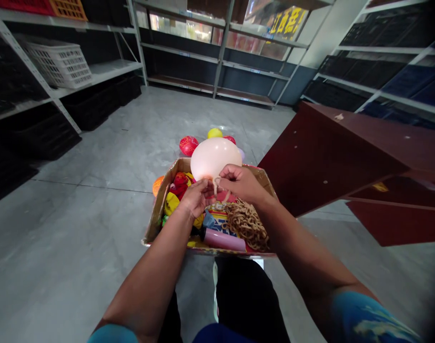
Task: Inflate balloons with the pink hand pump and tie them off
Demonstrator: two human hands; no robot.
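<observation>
A blown-up pale pink balloon (216, 156) sits over the far side of an open cardboard box (153, 220). My left hand (197, 197) is closed at its lower end, pinching near the neck. Just right of it, my right hand (241, 183) has thumb and fingers pinched on a thin tan band (216, 186) that loops by the neck. Whether the band goes round the neck is too small to tell. Inside the box lie a heap of tan bands (247, 224), a pink hand pump (224, 239) and several flat balloons (172, 203).
Beyond the box are a red balloon (188, 145) and a yellow balloon (215, 133) on the grey floor; an orange balloon (157, 185) lies left. Dark red panels (320, 162) stand close on the right. Metal shelves (217, 60) line the back; a white basket (62, 62) is left.
</observation>
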